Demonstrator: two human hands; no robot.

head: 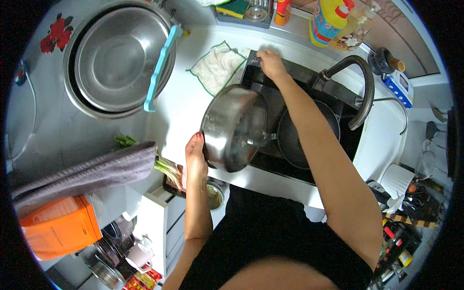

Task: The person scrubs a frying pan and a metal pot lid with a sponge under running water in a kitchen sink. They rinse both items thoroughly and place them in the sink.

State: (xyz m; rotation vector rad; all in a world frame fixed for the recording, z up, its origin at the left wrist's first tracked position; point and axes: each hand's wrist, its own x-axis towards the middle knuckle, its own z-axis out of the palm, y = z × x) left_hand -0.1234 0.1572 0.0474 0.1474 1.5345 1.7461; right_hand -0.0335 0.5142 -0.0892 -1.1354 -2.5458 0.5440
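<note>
My left hand [196,154] grips the rim of a stainless steel pot [221,127], tilted on its side at the left part of a dark sink [268,159]. A glass lid or clear surface seems to show on the pot's right side; I cannot tell which. My right hand [270,63] is at the sink's far left corner, fingers curled over a dark, mesh-like item that is mostly hidden. My right forearm crosses above a round black pan [295,145] in the sink. A white cloth with green edging [219,67] lies beside the sink.
A dark curved faucet [362,76] rises at the sink's right rear. Large steel basins [112,58] stand at the upper left with a light blue rack strip [161,69] across their edge. Soap bottles [328,23] line the back. A grey towel [108,172] and green onions [168,170] are at left.
</note>
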